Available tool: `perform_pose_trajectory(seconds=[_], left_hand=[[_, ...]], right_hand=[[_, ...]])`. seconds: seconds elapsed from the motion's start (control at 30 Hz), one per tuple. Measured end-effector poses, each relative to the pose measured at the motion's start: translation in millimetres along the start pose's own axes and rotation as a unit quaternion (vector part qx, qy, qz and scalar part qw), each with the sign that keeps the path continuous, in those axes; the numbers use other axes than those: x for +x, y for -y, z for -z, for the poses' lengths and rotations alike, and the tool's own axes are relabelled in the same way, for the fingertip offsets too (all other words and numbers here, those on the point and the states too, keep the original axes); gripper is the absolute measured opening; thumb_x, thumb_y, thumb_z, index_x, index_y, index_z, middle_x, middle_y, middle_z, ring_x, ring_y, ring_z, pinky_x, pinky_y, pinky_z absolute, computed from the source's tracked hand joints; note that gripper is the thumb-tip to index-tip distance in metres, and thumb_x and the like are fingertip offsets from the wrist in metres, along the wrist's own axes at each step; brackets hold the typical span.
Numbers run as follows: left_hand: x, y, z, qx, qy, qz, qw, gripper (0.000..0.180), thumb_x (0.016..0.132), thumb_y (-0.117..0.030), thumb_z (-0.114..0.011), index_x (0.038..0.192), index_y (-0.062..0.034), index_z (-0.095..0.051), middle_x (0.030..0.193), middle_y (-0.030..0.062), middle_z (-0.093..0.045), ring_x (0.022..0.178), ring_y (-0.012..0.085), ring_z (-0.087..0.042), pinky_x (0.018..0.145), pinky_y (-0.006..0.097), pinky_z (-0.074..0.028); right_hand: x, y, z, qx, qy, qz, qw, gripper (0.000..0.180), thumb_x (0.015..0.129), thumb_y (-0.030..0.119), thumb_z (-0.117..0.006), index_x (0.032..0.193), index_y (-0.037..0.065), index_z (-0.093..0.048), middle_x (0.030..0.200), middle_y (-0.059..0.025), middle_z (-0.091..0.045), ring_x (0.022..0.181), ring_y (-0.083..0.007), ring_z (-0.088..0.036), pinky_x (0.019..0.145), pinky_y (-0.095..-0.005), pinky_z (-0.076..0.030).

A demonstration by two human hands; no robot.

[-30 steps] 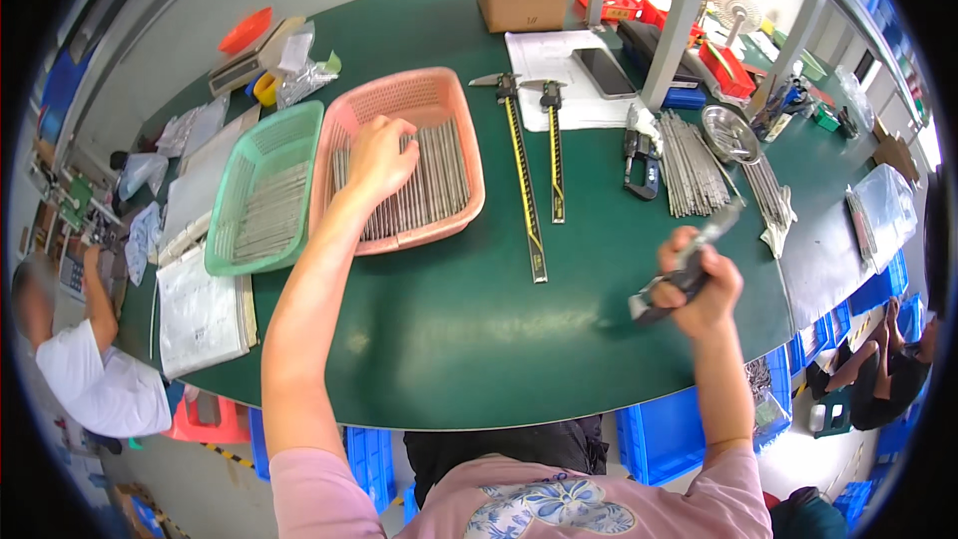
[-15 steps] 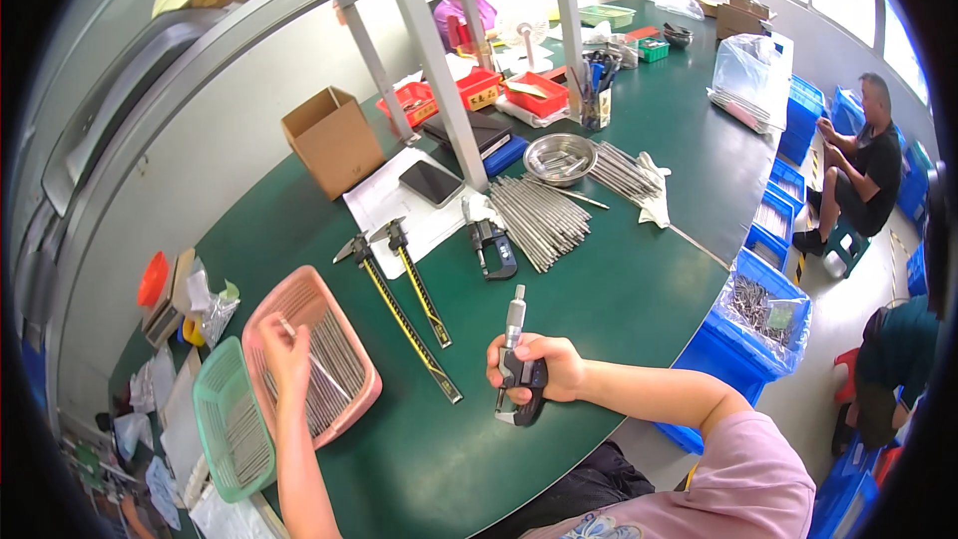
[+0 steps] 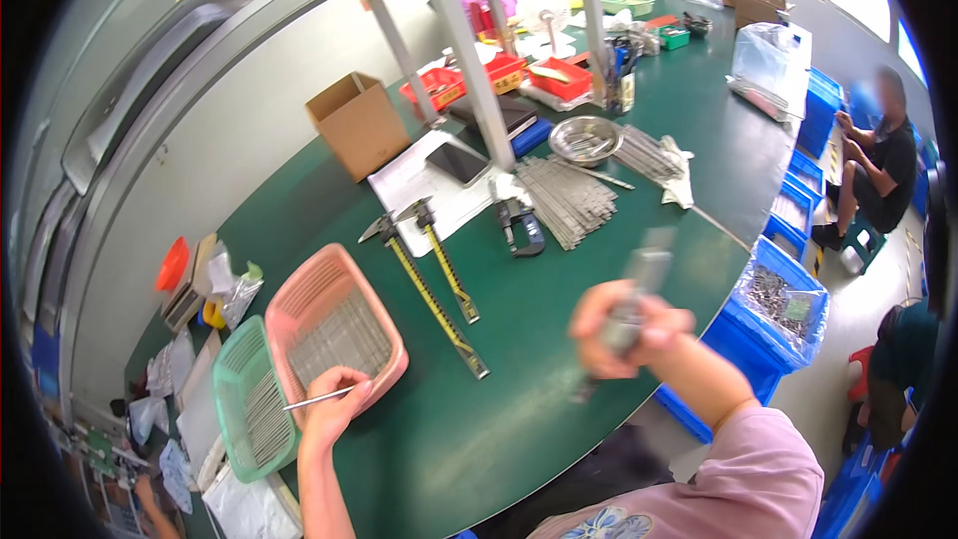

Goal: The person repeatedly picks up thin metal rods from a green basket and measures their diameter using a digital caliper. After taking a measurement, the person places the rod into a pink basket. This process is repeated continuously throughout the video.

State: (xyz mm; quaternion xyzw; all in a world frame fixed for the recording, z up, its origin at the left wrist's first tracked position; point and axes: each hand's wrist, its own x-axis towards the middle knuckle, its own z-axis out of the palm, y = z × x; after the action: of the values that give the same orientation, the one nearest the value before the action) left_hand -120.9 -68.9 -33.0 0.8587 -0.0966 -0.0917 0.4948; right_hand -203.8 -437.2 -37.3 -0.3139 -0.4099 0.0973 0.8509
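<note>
My left hand [image 3: 332,409] pinches a thin metal rod [image 3: 311,400], held nearly level over the near rims of two baskets. The pink plastic basket [image 3: 396,369] holds many similar grey rods, laid side by side. To its left stands a green plastic basket [image 3: 228,379] with more rods. My right hand [image 3: 621,331] is closed round a micrometer [image 3: 651,258], raised over the right part of the green table and smeared by motion. Two calipers with yellow-marked scales, one nearer [image 3: 435,311] and one farther [image 3: 451,277], lie between my hands.
A second micrometer [image 3: 529,232] lies beside a pile of rods [image 3: 567,202]. Behind are a steel bowl [image 3: 585,143], a phone [image 3: 458,163] on paper and a cardboard box [image 3: 359,130]. Shelf posts [image 3: 469,70] rise from the table. Blue bins [image 3: 733,339] stand right; a person [image 3: 883,165] sits beyond.
My left hand has come out of the pink basket toward me with a rod. My right hand has swung right and up with the micrometer. The view has shifted slightly.
</note>
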Motion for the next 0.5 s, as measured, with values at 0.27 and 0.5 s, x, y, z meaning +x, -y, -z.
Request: perform_pose_trajectory(seconds=[0.27,0.5], left_hand=[[-4.3,17.1,7.0,-0.021,0.006,0.008,1.0,0.015,0.076,-0.013,-0.064,0.085,-0.0026,-0.058,0.073,-0.0005,-0.056,0.068,0.0059,-0.051,0.06,0.02,-0.042],[-4.6,19.5,5.1,0.012,-0.009,-0.035,0.999,0.014,0.077,-0.012,-0.064,0.086,-0.0021,-0.058,0.075,0.0002,-0.057,0.069,0.0062,-0.051,0.06,0.02,-0.042]], right_hand=[[5.8,129.8,-128.5,-0.389,0.353,0.11,0.844,0.019,0.08,-0.003,-0.045,0.066,-0.002,-0.056,0.078,-0.0237,-0.059,0.057,-0.0306,-0.056,0.056,-0.0333,-0.05],[1.5,128.2,-135.3,-0.287,0.36,0.079,0.884,0.013,0.077,-0.004,-0.046,0.068,-0.007,-0.054,0.077,-0.0234,-0.057,0.058,-0.0318,-0.055,0.057,-0.0373,-0.047]])
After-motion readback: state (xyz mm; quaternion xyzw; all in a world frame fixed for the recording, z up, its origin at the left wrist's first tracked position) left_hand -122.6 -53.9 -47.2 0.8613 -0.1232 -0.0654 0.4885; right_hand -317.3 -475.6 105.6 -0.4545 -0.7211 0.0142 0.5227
